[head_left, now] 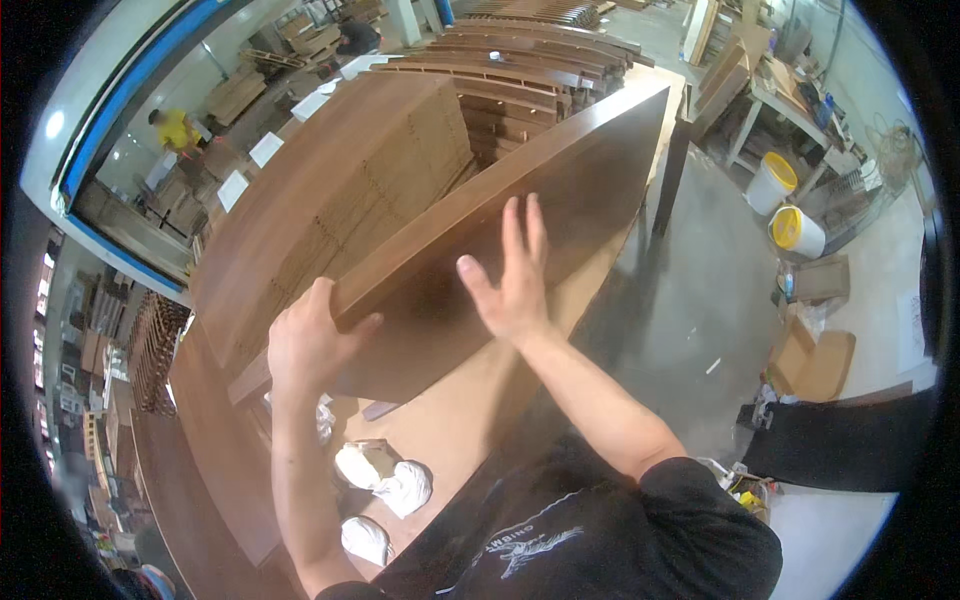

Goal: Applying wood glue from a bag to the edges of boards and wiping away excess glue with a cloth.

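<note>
A long dark brown wooden panel (pixel 590 190) stands tilted on its edge across a tan-topped table (pixel 480 400). My left hand (pixel 305 345) grips its upper edge near the left end, fingers over the top and thumb along the near face. Before the middle of that face is my right hand (pixel 515 285), open with thumb and fingers apart; whether it touches the wood I cannot tell. White cloth bundles (pixel 405 487) lie on the table below my left hand. Part of the panel's lower edge is hidden by my arms.
Behind the panel is a large stack of brown boards (pixel 390 165), with rows of curved wooden parts (pixel 510 60) farther back. Two white buckets with yellow lids (pixel 798 232) and an open cardboard box (pixel 815 360) stand at right. A person in yellow (pixel 175 130) is far left.
</note>
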`<state>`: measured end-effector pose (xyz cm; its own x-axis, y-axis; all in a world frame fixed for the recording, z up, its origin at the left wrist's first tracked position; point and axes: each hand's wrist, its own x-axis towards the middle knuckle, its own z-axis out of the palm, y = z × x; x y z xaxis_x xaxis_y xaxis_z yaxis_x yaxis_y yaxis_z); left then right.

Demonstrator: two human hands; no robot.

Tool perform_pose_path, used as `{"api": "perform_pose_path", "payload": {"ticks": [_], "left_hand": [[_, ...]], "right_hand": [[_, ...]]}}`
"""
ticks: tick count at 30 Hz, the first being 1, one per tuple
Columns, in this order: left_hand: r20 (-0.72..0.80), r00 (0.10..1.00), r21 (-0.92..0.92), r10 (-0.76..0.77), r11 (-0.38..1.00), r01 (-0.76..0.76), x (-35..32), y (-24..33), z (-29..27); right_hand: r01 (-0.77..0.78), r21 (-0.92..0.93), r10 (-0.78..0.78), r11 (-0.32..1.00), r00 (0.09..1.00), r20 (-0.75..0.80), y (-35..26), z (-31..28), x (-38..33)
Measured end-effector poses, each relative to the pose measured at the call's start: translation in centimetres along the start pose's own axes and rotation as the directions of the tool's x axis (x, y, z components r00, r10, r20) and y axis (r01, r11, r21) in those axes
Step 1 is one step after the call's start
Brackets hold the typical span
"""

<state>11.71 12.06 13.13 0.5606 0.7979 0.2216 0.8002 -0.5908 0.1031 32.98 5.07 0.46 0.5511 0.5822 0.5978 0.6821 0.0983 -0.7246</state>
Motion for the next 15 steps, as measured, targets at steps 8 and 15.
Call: {"api": "perform_pose_path", "payload": {"ticks": [8, 15], "left_hand": [[-0.031, 0.999, 0.001, 0.016, 1.000, -0.016, -0.6, -0.2, 0.1], [-0.020, 0.998, 0.020, -0.059, 0.998, 0.059, -1.3, -1.1, -0.2]], "right_hand": [[0.043, 0.215, -0.034, 0.976, 0.998, -0.046, -2.4, 2.0, -2.8], [0.153, 0.537, -0.111, 0.830, 0.988, -0.109, -4.5, -1.6, 0.2]]}}
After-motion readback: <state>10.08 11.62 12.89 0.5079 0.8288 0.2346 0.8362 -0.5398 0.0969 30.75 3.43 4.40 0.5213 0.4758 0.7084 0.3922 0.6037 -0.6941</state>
